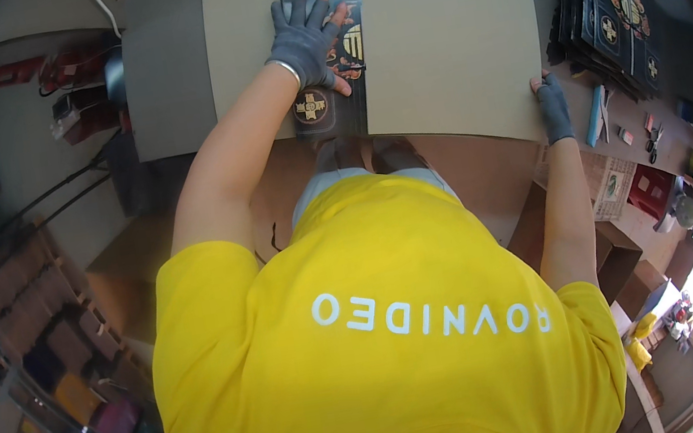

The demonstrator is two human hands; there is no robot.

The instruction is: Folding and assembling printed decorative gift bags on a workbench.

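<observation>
My left hand [305,46], in a grey glove with bare fingertips, lies with fingers spread on a dark printed sheet [329,118] with gold and orange designs. This sheet shows as a strip between a large grey-beige board [447,37] on the right and a similar board [246,37] on the left. My right hand [555,106], gloved the same way, grips the near right corner of the right-hand board. That board reaches a little past the table's near edge. How far the dark sheet runs under the boards is hidden.
At the right stands a stack of dark printed sheets [604,8]. Nearer on that side are a blue-handled cutter [595,115], small blocks [626,135] and scissors [654,142]. Cardboard boxes [621,259] sit low at the right. Red items [74,67] lie off to the left.
</observation>
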